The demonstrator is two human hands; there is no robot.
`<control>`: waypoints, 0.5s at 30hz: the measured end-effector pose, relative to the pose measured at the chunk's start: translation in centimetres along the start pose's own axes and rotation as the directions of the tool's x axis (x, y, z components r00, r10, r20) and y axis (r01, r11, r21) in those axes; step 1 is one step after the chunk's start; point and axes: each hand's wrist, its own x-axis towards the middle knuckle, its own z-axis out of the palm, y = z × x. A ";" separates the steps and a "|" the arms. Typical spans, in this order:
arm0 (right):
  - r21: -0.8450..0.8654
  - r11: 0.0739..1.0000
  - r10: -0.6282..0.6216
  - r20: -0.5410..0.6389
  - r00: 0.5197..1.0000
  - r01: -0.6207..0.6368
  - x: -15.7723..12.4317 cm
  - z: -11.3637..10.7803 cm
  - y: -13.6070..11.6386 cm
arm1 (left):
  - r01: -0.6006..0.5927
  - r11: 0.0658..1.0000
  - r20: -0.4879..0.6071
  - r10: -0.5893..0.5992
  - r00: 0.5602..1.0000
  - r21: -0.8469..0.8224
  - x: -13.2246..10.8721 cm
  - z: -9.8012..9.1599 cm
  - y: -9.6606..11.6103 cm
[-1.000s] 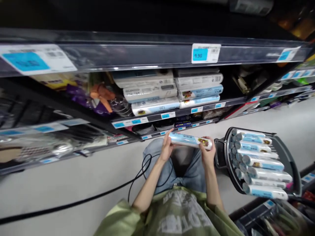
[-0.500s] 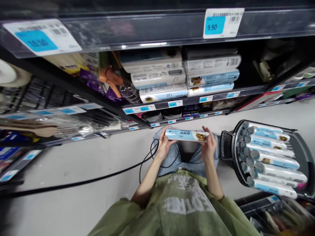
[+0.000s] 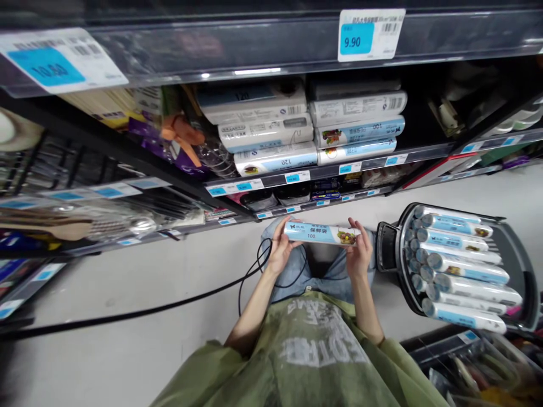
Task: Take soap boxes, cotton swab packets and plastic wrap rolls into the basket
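A white and light-blue roll point(image 3: 320, 233) marked 100, with a fruit picture near its right end, is held level above my knees. My left hand point(image 3: 280, 249) grips its left end and my right hand point(image 3: 358, 250) grips its right end. Ahead, on a shelf, similar rolls lie in two stacks, a left stack point(image 3: 269, 133) marked 120 and a right stack point(image 3: 360, 130) marked 100. To my right a dark basket point(image 3: 526, 282) holds several more white and blue rolls point(image 3: 470, 263).
A shelf edge with price tags point(image 3: 292, 177) runs across in front. Above it is a higher shelf edge point(image 3: 169, 48). A black cable point(image 3: 169, 308) crosses the floor to my left and loops by my knee. Utensils hang on the left point(image 3: 139, 226). Another shelf point(image 3: 441, 350) stands at lower right.
The roll in my hands has turned a little about its length, so its printed label shows more fully. The view has shifted slightly, moving the shelves and basket left in the picture.
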 end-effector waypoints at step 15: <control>0.027 1.000 -0.010 0.010 1.000 0.010 -0.2 0.0 0.1 | -0.027 0.999 0.014 0.027 1.000 0.022 -0.2 -0.7 -0.1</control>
